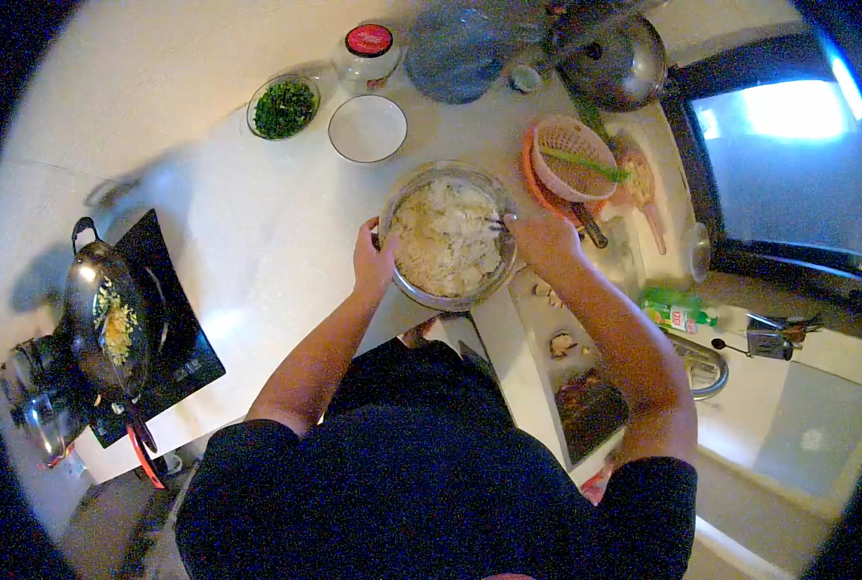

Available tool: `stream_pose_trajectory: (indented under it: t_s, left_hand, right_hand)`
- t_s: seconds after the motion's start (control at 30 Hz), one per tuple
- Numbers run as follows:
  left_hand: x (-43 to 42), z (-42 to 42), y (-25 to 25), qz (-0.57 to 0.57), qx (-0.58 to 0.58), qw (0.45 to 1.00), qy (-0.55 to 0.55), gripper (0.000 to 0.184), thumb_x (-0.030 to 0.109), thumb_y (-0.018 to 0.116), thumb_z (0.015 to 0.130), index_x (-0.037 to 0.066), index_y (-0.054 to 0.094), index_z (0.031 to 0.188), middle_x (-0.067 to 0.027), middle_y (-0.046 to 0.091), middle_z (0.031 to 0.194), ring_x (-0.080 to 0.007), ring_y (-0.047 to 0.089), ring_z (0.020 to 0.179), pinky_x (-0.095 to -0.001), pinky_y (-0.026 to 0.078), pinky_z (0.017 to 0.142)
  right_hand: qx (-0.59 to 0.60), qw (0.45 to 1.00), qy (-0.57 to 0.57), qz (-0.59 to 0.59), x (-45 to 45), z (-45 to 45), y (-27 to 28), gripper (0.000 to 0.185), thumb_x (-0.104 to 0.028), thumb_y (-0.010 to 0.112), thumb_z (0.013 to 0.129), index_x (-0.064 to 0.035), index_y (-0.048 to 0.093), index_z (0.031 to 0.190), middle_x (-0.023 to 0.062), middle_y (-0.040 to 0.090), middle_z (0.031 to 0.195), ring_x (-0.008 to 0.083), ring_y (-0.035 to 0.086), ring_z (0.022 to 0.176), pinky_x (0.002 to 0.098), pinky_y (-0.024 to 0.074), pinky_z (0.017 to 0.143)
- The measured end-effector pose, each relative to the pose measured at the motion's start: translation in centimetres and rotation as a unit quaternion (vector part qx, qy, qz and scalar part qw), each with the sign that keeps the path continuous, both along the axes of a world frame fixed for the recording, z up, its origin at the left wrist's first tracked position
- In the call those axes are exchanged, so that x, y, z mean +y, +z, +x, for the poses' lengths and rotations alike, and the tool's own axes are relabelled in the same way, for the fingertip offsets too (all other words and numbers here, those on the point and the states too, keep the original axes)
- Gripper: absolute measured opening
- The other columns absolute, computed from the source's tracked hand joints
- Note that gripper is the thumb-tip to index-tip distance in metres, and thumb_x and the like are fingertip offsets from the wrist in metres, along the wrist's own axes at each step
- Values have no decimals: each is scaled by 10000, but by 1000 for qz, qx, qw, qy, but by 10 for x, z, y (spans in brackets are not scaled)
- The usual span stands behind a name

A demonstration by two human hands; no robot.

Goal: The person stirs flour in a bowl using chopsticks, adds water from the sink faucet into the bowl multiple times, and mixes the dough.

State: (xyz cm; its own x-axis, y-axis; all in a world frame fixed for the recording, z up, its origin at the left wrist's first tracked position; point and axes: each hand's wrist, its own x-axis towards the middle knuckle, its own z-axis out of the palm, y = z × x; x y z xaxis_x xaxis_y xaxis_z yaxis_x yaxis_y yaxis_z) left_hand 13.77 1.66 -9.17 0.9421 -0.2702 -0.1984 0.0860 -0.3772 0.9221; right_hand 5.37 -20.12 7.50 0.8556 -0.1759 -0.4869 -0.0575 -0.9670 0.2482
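A clear bowl (pixel 389 198) full of what looks like cooked rice (pixel 445 242) stands on the counter in front of me. My left hand (pixel 374 256) grips the bowl's left rim, fingers on its outer side. At the opposite rim, my right hand (pixel 539 242) is closed around a fork (pixel 496 225). The fork's tines reach into the rice near the right edge; its handle is hidden in the hand. Just beyond the bowl sits a white plate (pixel 368 129), with a dish of chopped greens (pixel 284 107) to its left.
On the left, a wok (pixel 97 290) with chopped food rests by a black cooktop (pixel 194 362). A lidded jar (pixel 366 58) stands at the back. Right of the bowl are a pink basket (pixel 574 155), a knife handle (pixel 590 227), a green bottle (pixel 677 309) and a sink faucet (pixel 711 372).
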Motion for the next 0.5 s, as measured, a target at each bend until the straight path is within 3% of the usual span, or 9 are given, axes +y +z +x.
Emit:
stream_pose_trajectory:
  t_s: [0.03, 0.13, 0.27, 0.43, 0.5]
  left_hand:
    - [-5, 3, 1, -13, -7, 1000, 1, 362, 205, 620, 781, 15, 494, 1062, -116, 586, 862, -196, 573, 706, -311, 463, 642]
    - [-13, 9, -4, -40, 20, 998, 39, 293, 199, 636, 770, 7, 517, 957, -97, 591, 734, -179, 574, 664, -304, 460, 618]
    - [-16, 11, 1, -52, 24, 995, 84, 259, 181, 656, 746, 5, 541, 897, -95, 594, 707, -177, 572, 621, -302, 460, 590]
    - [-18, 22, 19, -23, 72, 993, 93, 256, 180, 685, 712, 7, 577, 867, -88, 598, 684, -164, 570, 614, -294, 457, 567]
    - [-18, 21, 16, -42, 69, 992, 96, 270, 185, 691, 708, 12, 578, 881, -87, 598, 684, -163, 564, 603, -292, 455, 560]
  right_hand:
    - [-14, 1000, 3, -5, -1, 9, 0, 190, -182, 504, 781, -65, 652, 767, 149, 647, 794, 286, 645, 730, 428, 515, 580]
    - [-27, 999, -9, -27, 2, 35, -1, 185, -173, 519, 767, -62, 667, 755, 160, 648, 795, 280, 644, 752, 425, 513, 590]
    - [67, 995, 23, -71, 3, 28, -40, 209, -129, 507, 783, -35, 599, 946, 130, 648, 816, 305, 641, 736, 429, 517, 597]
    - [243, 962, 101, 70, -41, 17, -66, 296, -97, 493, 771, -90, 572, 1056, 161, 636, 884, 341, 624, 817, 449, 503, 683]
    - [335, 935, 47, 103, -37, 23, -58, 299, -92, 487, 776, -104, 567, 1064, 167, 627, 888, 342, 617, 823, 450, 494, 694]
